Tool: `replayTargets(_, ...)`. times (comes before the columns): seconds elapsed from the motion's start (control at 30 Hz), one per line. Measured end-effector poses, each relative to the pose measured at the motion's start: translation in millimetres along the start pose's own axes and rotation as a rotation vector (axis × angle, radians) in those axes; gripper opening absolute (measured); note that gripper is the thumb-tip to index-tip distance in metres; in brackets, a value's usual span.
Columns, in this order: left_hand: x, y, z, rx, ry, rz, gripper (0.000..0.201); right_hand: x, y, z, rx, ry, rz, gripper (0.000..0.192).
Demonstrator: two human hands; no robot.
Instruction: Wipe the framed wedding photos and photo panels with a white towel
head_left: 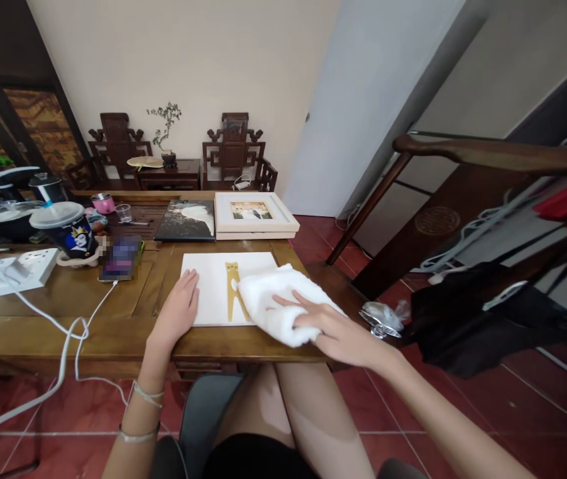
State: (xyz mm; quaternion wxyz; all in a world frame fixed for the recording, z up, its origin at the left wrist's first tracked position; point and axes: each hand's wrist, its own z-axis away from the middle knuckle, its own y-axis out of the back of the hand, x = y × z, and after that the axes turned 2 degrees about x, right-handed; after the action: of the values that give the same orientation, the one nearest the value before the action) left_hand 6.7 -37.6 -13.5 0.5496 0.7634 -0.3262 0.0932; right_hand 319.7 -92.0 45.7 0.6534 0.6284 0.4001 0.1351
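Observation:
A white canvas panel (pixel 210 283) with a yellow cat painted on it lies flat on the wooden table (pixel 88 313) near its front edge. My left hand (pixel 179 308) rests flat on the panel's left side, fingers together, holding it down. My right hand (pixel 330 329) presses on a folded white cloth (pixel 273 299) that covers the panel's right part and hangs over the table's corner.
Behind the panel lie a white framed picture (pixel 253 214) and a dark painting (pixel 187 221). A phone (pixel 119 259), a lidded cup (pixel 68 229), a power strip (pixel 18 269) with white cables sit left. A dark wooden railing (pixel 487 154) with hanging clothes stands right.

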Motion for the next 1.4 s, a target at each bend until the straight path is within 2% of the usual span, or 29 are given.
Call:
replayTargets(0.1, -2, -0.4, 0, 0.011, -0.004, 0.008, 0.045, 35, -3, -38, 0.101, -0.054, 0.003, 0.043)
replayTargets(0.2, -3, -0.2, -1, 0.006, -0.009, -0.001, 0.046, 63, -2, -82, 0.159, -0.042, 0.025, 0.043)
replayTargets(0.33, -3, 0.0, -2, 0.005, 0.008, -0.004, 0.046, 74, -1, -119, 0.217, -0.083, 0.051, 0.045)
replayTargets(0.4, -3, 0.0, -2, 0.005, 0.008, -0.002, 0.046, 69, -3, -119, 0.204, -0.079, 0.057, 0.046)
replayTargets(0.47, -2, 0.2, -2, 0.0, 0.002, -0.005, 0.046, 58, -8, -104, 0.177, -0.067, 0.065, 0.047)
replayTargets(0.6, 0, 1.0, -2, -0.007, 0.003, -0.017, 0.047, 18, -14, -46, 0.1, -0.004, 0.068, 0.05)
replayTargets(0.7, 2, 1.3, -1, -0.013, 0.011, -0.016, 0.047, -15, -9, -2, 0.018, 0.035, 0.054, 0.048)
replayTargets(0.77, 2, 1.0, 0, -0.013, 0.013, -0.014, 0.046, -28, -4, 15, -0.021, 0.051, 0.04, 0.047)
replayTargets(0.83, 2, 0.4, 1, -0.004, 0.011, -0.015, 0.045, -30, 1, 20, -0.038, 0.047, 0.021, 0.046)
replayTargets(0.97, 0, -1.0, 1, 0.006, 0.005, -0.015, 0.045, 3, 1, -6, 0.025, -0.032, -0.043, 0.046)
replayTargets(1.1, -1, -0.7, 0, 0.015, 0.006, -0.003, 0.045, 52, -3, -64, 0.149, -0.048, -0.098, 0.05)
replayTargets(1.17, 0, 0.2, 0, 0.004, 0.014, -0.007, 0.046, 69, -3, -91, 0.21, -0.097, -0.1, 0.048)
replayTargets(1.3, 1, 1.6, -1, -0.024, 0.02, -0.017, 0.048, 79, -3, -119, 0.256, -0.128, -0.082, 0.048)
replayTargets(1.4, 1, 1.7, -1, -0.024, 0.018, -0.017, 0.048, 72, -10, -108, 0.239, -0.099, -0.063, 0.047)
